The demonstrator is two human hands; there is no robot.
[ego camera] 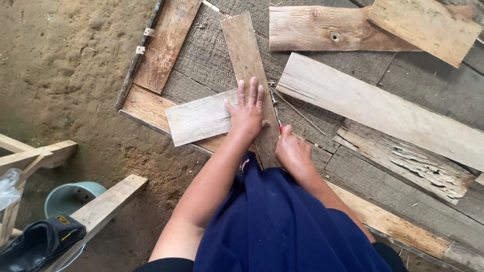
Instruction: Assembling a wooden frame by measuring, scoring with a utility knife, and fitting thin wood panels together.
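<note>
Hands: left [248,115] flat on narrow plank [245,55] (right [292,151] beside)

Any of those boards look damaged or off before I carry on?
Yes. The pale weathered plank right of the right hand is rotted, its edge ragged and pitted. The reddish-brown board at the top has a knot hole.

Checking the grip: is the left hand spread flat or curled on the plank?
Spread flat: the left hand lies palm down, fingers splayed, on the narrow plank.
</note>
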